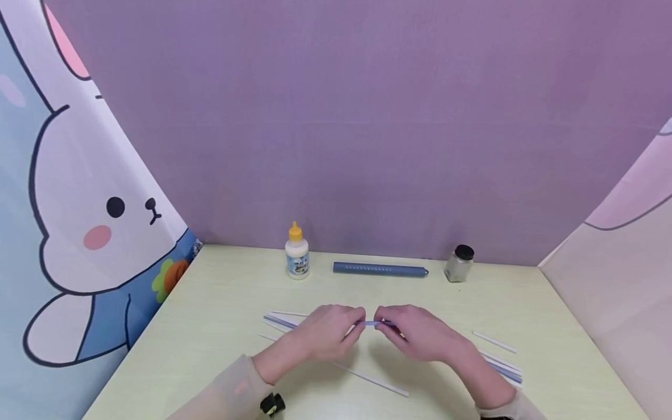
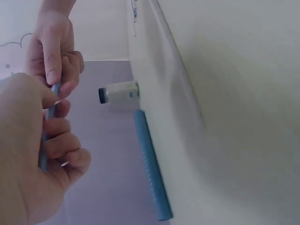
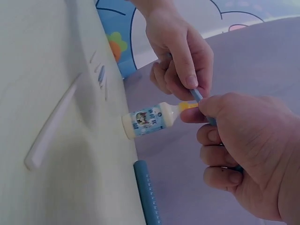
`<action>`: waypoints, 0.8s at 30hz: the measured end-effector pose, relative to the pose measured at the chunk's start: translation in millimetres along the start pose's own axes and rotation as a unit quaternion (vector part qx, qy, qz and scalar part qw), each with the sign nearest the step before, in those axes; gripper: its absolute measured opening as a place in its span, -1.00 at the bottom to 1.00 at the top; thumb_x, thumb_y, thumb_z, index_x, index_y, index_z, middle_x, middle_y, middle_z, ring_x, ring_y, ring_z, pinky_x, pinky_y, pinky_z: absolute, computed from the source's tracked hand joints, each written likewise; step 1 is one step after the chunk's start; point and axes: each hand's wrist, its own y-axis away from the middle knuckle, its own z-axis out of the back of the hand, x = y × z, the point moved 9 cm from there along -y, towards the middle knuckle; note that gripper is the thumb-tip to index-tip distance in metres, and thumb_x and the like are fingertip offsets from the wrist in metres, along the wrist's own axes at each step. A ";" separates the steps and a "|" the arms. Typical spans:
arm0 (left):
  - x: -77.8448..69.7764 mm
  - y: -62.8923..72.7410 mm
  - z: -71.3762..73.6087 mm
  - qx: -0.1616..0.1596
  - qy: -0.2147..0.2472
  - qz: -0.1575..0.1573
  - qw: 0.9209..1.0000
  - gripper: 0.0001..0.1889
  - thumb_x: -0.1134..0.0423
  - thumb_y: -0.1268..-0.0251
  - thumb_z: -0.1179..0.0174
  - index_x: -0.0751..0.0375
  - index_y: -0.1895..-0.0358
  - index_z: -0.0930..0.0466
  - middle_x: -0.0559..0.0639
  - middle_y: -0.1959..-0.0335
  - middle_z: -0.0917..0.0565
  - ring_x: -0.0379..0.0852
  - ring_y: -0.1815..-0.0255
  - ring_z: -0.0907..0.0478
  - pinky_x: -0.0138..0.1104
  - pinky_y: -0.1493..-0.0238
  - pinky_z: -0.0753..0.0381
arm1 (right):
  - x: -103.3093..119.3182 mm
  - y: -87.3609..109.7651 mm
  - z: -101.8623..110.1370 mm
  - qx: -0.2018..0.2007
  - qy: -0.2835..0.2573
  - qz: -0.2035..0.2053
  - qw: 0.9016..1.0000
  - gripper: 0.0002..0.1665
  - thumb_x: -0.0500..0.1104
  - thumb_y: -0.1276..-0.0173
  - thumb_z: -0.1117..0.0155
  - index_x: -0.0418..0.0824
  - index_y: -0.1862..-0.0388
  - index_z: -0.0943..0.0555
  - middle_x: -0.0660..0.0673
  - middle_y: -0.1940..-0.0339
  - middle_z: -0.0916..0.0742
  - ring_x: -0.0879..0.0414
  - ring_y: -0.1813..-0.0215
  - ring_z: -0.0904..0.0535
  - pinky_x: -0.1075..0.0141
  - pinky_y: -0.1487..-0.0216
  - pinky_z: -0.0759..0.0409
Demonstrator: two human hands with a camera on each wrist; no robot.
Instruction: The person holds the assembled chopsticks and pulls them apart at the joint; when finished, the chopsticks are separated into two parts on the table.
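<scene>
Both hands are raised over the middle of the table and grip one thin blue stick (image 1: 370,323) between them. Fingers and thumb of my left hand (image 1: 328,331) hold its left part, while my right hand (image 1: 420,333) pinches the right part. Only a short piece shows between the hands in the head view. In the left wrist view, more of the blue stick (image 2: 50,111) runs along the left palm; the fingers partly cover it. Below the hands, a white stick (image 1: 373,380) lies slantwise on the table, its far part hidden behind the left arm.
More white and blue sticks (image 1: 280,319) lie left of the hands, and another group (image 1: 506,370) lies by the right forearm. Along the back stand a glue bottle (image 1: 297,256) with a yellow cap, a blue tube (image 1: 378,269) and a small black-lidded jar (image 1: 459,263).
</scene>
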 end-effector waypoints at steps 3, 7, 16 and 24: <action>-6.7 0.1 4.2 -0.004 -0.058 -0.016 0.998 -0.71 0.14 -0.67 -0.04 0.01 0.38 -0.42 -0.29 0.63 -0.26 -0.36 0.63 -0.20 -0.49 0.55 -0.18 | 5.5 0.0 5.1 -0.008 -0.001 0.022 1.000 -0.79 -0.13 -0.68 -0.17 0.09 0.26 -0.57 0.29 0.51 -0.35 0.48 0.47 -0.26 0.53 0.37 -0.36; -11.7 1.5 6.9 -0.002 -0.095 -0.025 0.995 -0.70 0.11 -0.69 -0.03 0.01 0.37 -0.41 -0.30 0.66 -0.20 -0.35 0.67 -0.15 -0.48 0.58 -0.13 | 8.6 0.6 6.3 -0.004 -0.004 0.030 1.000 -0.76 -0.12 -0.69 -0.16 0.09 0.29 -0.54 0.29 0.53 -0.31 0.49 0.48 -0.21 0.54 0.38 -0.33; -17.8 3.5 9.8 -0.003 -0.106 -0.034 0.994 -0.71 0.10 -0.70 -0.04 0.01 0.35 -0.42 -0.31 0.67 -0.17 -0.37 0.68 -0.12 -0.50 0.59 -0.12 | 10.5 3.9 5.5 0.007 -0.006 0.027 1.000 -0.73 -0.11 -0.71 -0.12 0.07 0.32 -0.47 0.28 0.53 -0.29 0.49 0.50 -0.16 0.55 0.39 -0.28; -21.7 3.6 10.7 0.004 -0.099 -0.051 0.994 -0.74 0.09 -0.69 -0.06 0.02 0.31 -0.45 -0.28 0.67 -0.22 -0.36 0.67 -0.15 -0.49 0.57 -0.15 | 12.1 7.8 6.5 0.002 -0.004 0.051 0.999 -0.73 -0.14 -0.69 -0.15 0.06 0.31 -0.44 0.26 0.52 -0.27 0.48 0.47 -0.18 0.56 0.35 -0.30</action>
